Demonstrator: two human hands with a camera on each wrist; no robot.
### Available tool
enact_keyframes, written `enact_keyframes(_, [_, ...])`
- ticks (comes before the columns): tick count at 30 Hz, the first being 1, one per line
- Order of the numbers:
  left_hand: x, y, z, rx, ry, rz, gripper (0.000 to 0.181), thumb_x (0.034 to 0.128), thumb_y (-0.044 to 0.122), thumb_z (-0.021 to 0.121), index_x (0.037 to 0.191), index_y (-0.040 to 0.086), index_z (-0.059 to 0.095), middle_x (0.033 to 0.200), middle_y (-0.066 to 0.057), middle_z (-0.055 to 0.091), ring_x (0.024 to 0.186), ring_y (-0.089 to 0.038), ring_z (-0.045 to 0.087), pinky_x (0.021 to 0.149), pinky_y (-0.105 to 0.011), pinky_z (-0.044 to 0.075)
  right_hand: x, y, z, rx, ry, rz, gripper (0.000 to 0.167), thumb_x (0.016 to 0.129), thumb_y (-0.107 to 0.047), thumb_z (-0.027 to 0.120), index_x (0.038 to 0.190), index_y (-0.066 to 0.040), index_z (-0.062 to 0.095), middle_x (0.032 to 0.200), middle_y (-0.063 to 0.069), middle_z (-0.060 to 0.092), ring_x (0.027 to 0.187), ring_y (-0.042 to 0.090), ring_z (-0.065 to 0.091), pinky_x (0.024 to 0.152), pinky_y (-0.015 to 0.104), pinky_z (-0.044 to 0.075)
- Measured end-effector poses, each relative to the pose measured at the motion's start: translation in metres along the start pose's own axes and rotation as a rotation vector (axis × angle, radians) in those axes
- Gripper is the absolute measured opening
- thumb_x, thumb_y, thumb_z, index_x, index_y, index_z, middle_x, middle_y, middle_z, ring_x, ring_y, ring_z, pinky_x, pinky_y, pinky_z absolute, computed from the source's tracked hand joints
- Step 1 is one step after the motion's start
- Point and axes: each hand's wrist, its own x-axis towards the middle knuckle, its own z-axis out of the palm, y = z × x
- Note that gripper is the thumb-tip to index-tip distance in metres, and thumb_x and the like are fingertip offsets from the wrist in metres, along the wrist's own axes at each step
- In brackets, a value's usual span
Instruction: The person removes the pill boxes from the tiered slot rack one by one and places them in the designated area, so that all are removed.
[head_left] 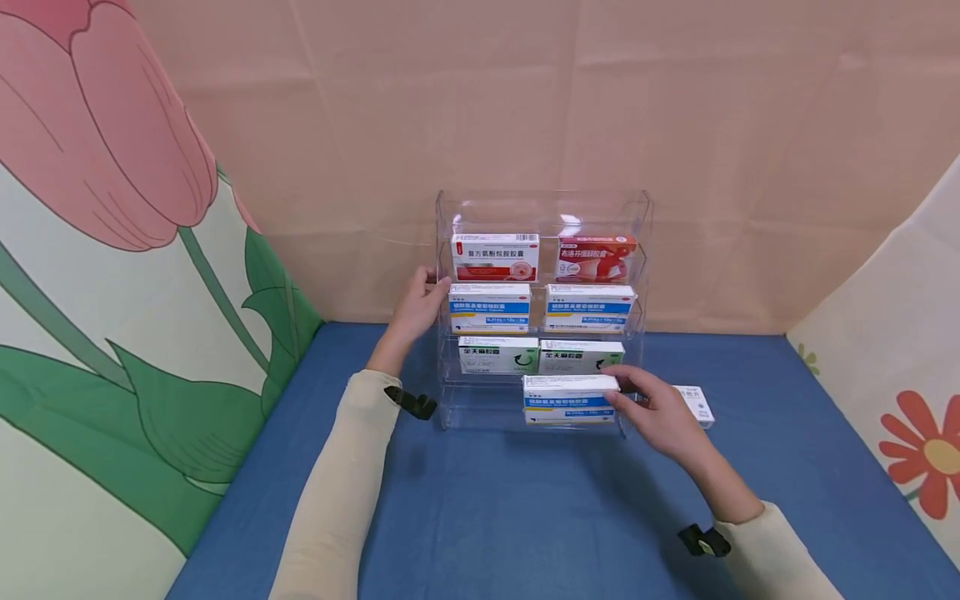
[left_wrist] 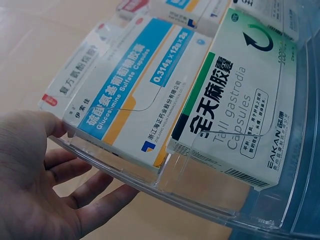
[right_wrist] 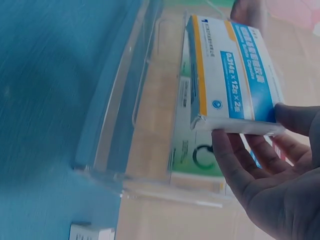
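A clear tiered display rack [head_left: 480, 406] stands on the blue table with medicine boxes on its shelves. My left hand [head_left: 417, 310] holds the rack's left edge; in the left wrist view the thumb lies by a glucosamine capsule box [left_wrist: 135, 85] and the other fingers reach behind the clear side. My right hand [head_left: 660, 410] pinches the right end of another blue, white and yellow glucosamine box [head_left: 568, 400], thumb on one side and fingers on the other. That box is held in front of the lowest tier, below two green-and-white gastrodia capsule boxes [head_left: 498, 356].
On the top filled tier are a white-and-red box [head_left: 495, 258] and a red box [head_left: 596, 259]. Two glucosamine boxes fill the tier below. A white box [head_left: 696, 406] lies on the table [head_left: 480, 508] right of the rack. A beige cloth [head_left: 360, 167] hangs behind.
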Motion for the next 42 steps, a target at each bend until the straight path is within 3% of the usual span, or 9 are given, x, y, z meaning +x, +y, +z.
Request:
enact_keyframes(13, [0.001,-0.002,0.000,0.010,0.008,0.000,0.039,0.1061,0.036,0.050,0.131,0.007,0.045,0.131,-0.016,0.055,0.119,-0.032,0.056,0.094,-0.051,0.052,-0.020,0.016,-0.036,0.033,-0.109,0.172,0.044,0.101,-0.036,0.063,0.138,-0.014,0.058,0.124,0.011,0.067,0.105,0.028,0.065,0.084,0.041,0.059])
enact_keyframes(23, [0.000,-0.001,0.000,0.010,0.008,0.005,0.039,0.1058,0.036,0.051,0.131,0.007,0.045,0.131,-0.016,0.054,0.119,-0.033,0.055,0.093,-0.050,0.053,-0.036,0.037,-0.066,0.064,-0.181,0.236,0.052,0.101,-0.035,0.063,0.142,-0.006,0.053,0.132,0.018,0.062,0.104,0.026,0.065,0.082,0.035,0.059])
enact_keyframes(35, [0.001,-0.002,0.001,-0.009,0.009,0.027,0.039,0.1060,0.035,0.051,0.130,0.005,0.045,0.130,-0.017,0.054,0.117,-0.034,0.057,0.090,-0.051,0.053,-0.056,0.073,-0.112,0.151,-0.222,0.343,0.059,0.099,-0.033,0.065,0.147,-0.002,0.047,0.136,0.025,0.057,0.103,0.027,0.065,0.083,0.035,0.059])
enact_keyframes(42, [0.004,-0.004,0.001,-0.005,0.015,0.040,0.038,0.1059,0.034,0.051,0.128,0.004,0.046,0.130,-0.017,0.054,0.116,-0.034,0.058,0.089,-0.051,0.054,-0.065,0.115,-0.134,0.154,-0.249,0.375,0.058,0.101,-0.030,0.062,0.147,0.001,0.045,0.137,0.024,0.056,0.103,0.018,0.065,0.085,0.040,0.059])
